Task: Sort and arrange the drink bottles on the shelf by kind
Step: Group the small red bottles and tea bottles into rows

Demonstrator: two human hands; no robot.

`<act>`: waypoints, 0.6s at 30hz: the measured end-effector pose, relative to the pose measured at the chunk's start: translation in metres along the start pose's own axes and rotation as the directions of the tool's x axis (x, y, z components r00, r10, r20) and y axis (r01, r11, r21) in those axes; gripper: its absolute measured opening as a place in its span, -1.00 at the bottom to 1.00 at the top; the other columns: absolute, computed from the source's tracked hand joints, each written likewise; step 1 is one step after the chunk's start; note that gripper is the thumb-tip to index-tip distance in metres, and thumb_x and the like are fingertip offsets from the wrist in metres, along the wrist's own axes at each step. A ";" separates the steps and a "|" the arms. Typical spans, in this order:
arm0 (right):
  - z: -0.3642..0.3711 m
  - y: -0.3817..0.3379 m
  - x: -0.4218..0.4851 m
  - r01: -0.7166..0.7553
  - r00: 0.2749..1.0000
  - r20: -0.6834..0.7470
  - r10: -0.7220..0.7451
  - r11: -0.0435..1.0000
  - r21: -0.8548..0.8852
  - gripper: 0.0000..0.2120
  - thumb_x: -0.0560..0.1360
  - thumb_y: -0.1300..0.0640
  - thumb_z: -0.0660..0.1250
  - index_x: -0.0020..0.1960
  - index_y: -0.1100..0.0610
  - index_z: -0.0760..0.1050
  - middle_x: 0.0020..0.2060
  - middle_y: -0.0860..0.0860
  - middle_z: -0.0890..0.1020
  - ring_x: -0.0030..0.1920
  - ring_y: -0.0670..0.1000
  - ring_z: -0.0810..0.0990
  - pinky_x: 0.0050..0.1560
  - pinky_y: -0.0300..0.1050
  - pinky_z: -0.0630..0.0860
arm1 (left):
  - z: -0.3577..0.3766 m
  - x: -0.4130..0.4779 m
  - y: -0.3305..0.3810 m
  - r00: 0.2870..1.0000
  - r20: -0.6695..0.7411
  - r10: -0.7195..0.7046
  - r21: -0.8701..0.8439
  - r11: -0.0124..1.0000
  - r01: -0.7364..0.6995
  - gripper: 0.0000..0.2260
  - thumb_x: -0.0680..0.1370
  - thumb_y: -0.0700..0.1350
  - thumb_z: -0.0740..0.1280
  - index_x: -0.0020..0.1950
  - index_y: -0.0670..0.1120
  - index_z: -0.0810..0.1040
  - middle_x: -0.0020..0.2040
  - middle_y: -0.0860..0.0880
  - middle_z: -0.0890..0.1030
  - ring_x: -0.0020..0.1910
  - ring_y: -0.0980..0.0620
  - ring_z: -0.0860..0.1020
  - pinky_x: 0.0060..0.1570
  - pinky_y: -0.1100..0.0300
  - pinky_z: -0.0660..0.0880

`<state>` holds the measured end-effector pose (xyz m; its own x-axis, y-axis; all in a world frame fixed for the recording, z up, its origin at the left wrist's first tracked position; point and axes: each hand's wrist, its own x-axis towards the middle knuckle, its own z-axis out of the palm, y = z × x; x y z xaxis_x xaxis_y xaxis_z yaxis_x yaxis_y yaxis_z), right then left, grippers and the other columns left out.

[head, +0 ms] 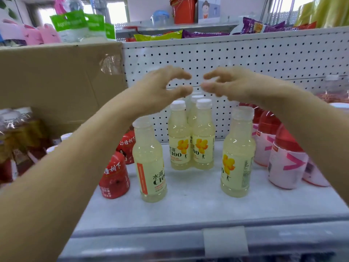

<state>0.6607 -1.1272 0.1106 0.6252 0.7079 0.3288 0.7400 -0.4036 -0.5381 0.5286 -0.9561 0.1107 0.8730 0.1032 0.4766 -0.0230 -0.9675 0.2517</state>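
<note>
Both forearms cross the shelf (188, 205), partly hiding red bottles (113, 176) and pink bottles (285, 167). Left hand (162, 86) and right hand (232, 84), blurred, hover empty, fingers loosely curved, above yellow bottles (179, 148).

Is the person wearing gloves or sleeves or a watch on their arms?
No. The left hand and right hand are bare, no gloves. Both forearms show no sleeves, watch or bracelet. The fingers are blurred, so a thin ring could be missed.

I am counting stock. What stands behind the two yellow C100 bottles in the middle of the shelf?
Behind the C100 pair, another white cap and a sliver of pale bottle show, before the white pegboard. Its body is covered, so the count is unclear.
</note>
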 end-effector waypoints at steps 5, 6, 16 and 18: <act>0.052 0.038 -0.076 0.038 0.920 -0.374 0.118 0.922 0.386 -0.19 0.36 -0.39 0.39 0.50 -0.17 0.18 0.37 -0.09 0.41 0.31 -0.05 0.45 0.28 0.06 0.43 | 0.049 -0.078 -0.014 0.867 -0.469 -0.167 -0.204 0.976 0.077 -0.21 0.52 0.19 0.38 0.60 -0.02 0.07 0.52 -0.03 0.21 0.50 0.04 0.19 0.47 0.07 0.14; 0.069 0.048 -0.088 -0.011 0.913 -0.366 0.177 0.910 0.414 -0.08 0.29 -0.37 0.46 0.51 -0.17 0.12 0.41 -0.10 0.38 0.34 -0.05 0.42 0.36 0.08 0.39 | 0.064 -0.090 -0.017 0.842 -0.480 -0.247 -0.287 0.951 0.115 -0.12 0.47 0.23 0.41 0.61 -0.02 0.01 0.52 -0.04 0.19 0.51 0.04 0.18 0.50 0.02 0.16; 0.124 0.079 -0.109 -0.195 0.923 -0.241 0.301 0.904 0.381 -0.30 0.29 0.17 0.63 0.22 0.09 0.23 -0.02 -0.16 0.50 -0.06 -0.18 0.54 -0.21 -0.45 0.40 | 0.134 -0.111 -0.029 0.747 -0.159 -0.645 -0.737 0.582 0.345 -0.18 0.26 -0.10 0.66 0.38 0.02 0.27 0.18 0.07 0.53 0.15 0.11 0.55 0.14 0.16 0.47; 0.124 0.084 -0.103 -0.180 0.961 -0.096 0.261 0.847 0.501 -0.31 0.27 0.25 0.63 0.23 0.09 0.30 0.04 -0.05 0.60 0.02 -0.13 0.61 -0.05 -0.37 0.52 | 0.138 -0.106 -0.031 0.810 -0.044 -0.585 -0.803 0.503 0.320 -0.29 0.29 -0.22 0.64 0.30 0.02 0.34 0.15 0.03 0.59 0.11 0.09 0.60 0.08 0.18 0.50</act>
<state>0.6278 -1.1619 -0.0640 0.8175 0.5191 0.2496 0.3894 -0.1788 -0.9036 0.5038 -0.9685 -0.0643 0.6992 0.6596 0.2757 -0.1234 -0.2685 0.9553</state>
